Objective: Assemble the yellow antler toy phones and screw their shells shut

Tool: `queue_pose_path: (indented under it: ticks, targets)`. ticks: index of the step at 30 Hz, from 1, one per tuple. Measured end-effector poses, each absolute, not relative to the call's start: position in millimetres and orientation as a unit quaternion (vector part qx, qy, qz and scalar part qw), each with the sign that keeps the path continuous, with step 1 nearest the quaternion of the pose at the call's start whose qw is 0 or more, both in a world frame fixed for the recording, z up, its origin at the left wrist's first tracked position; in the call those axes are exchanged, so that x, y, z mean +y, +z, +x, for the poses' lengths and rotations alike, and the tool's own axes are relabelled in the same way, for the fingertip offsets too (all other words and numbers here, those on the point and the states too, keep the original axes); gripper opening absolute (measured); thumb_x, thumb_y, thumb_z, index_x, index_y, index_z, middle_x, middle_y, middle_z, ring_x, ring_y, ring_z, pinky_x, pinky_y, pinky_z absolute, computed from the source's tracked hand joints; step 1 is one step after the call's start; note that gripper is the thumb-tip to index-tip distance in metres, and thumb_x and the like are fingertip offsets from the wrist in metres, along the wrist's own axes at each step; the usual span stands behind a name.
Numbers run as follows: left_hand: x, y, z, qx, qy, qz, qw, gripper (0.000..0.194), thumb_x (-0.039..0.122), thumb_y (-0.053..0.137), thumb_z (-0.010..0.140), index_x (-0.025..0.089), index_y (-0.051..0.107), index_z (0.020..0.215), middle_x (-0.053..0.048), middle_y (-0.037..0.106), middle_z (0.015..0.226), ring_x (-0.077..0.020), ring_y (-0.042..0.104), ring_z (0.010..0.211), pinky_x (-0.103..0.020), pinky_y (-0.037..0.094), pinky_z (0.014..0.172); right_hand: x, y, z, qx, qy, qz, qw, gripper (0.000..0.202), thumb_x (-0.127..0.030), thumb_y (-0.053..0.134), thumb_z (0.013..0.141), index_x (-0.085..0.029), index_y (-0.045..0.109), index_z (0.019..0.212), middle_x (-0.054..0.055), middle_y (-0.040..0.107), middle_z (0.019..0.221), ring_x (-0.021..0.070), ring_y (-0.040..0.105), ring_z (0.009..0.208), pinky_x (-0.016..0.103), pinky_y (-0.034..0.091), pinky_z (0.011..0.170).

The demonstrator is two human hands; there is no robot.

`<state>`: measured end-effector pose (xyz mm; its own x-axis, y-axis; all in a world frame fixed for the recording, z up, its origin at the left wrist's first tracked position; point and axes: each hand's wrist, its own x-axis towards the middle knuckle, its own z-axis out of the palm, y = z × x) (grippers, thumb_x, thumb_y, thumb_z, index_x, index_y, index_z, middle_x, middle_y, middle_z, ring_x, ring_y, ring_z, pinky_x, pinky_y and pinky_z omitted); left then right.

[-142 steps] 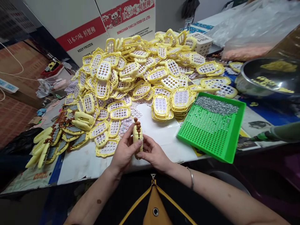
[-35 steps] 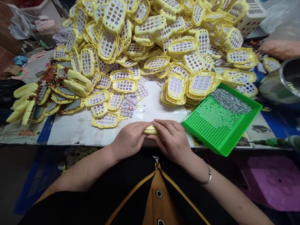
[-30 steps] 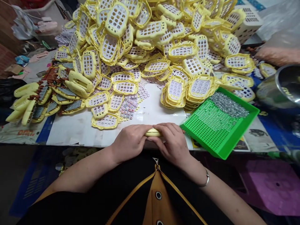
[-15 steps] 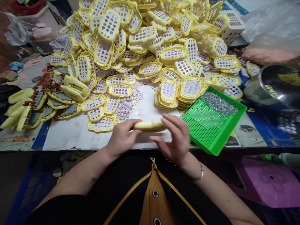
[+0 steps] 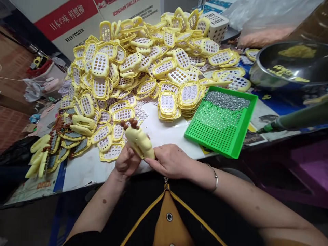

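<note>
A yellow plastic toy-phone shell [image 5: 139,141] with brown knobbed horns is tilted up in front of me, above the table's front edge. My left hand [image 5: 127,160] is closed around its left side, the fingers partly hidden behind it. My right hand [image 5: 170,160] grips its lower right end, thumb pressed along the bottom. Just beyond, open yellow shells with white keypads [image 5: 112,151] lie on the table. Stacked keypad shells [image 5: 167,104] stand farther back. To the right sits a green perforated tray [image 5: 214,133] with small silvery screws [image 5: 227,100] heaped at its far end.
A large heap of yellow shells [image 5: 130,63] covers the back of the table. Shells with brown horns [image 5: 41,150] lie at the left. On the right are a metal bowl [image 5: 261,68] with yellow bits and a dark green-tipped tool [image 5: 289,119].
My view has turned left. The shell has swung from lying flat to tilted up, showing its brown horns. My right hand, previously loose beside it, has closed on it.
</note>
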<state>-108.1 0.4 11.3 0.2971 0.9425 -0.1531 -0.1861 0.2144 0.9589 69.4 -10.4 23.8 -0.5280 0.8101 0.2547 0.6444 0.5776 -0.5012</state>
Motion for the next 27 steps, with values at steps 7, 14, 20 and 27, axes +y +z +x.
queue_pose_path:
  ticks: [7,14,20,27]
  targets:
    - [4,7,-100,0.409,0.424,0.506,0.63,0.047,0.064,0.055,0.078,0.027,0.063,0.106,-0.007,0.071,0.102,-0.0268,0.063,0.107,-0.051,0.048,0.096,-19,32,84,-0.84,0.051,-0.459,0.283,0.055,-0.058,0.033,0.093,-0.014,0.063,0.078,0.008,0.067,0.063,0.0158,0.055,0.048,0.03,0.021,0.047]
    - [-5,15,-74,0.384,0.448,0.298,0.75,0.045,0.046,0.084,0.056,0.021,0.071,0.091,-0.004,0.074,0.089,-0.0222,0.068,0.088,-0.033,0.052,0.087,-18,46,84,-0.839,-0.025,-0.471,0.272,0.05,-0.045,0.032,0.096,-0.014,0.059,0.067,0.008,0.062,0.053,0.0148,0.053,0.045,0.03,0.018,0.044]
    - [1,20,-76,0.384,0.49,0.24,0.745,0.035,0.05,0.08,0.062,0.03,0.073,0.09,0.005,0.075,0.088,-0.0165,0.068,0.088,-0.029,0.049,0.092,-19,43,91,-0.845,0.023,-0.486,0.223,0.055,-0.054,0.029,0.095,-0.013,0.06,0.074,0.01,0.065,0.06,0.019,0.058,0.048,0.03,0.018,0.045]
    - [1,23,-72,0.425,0.466,0.267,0.729,0.035,0.052,0.073,0.069,0.033,0.071,0.098,0.003,0.073,0.104,-0.0232,0.062,0.109,-0.038,0.044,0.1,-22,24,91,-0.844,0.022,-0.457,0.28,0.056,-0.051,0.031,0.096,-0.013,0.061,0.068,0.009,0.063,0.053,0.0168,0.055,0.045,0.03,0.022,0.045]
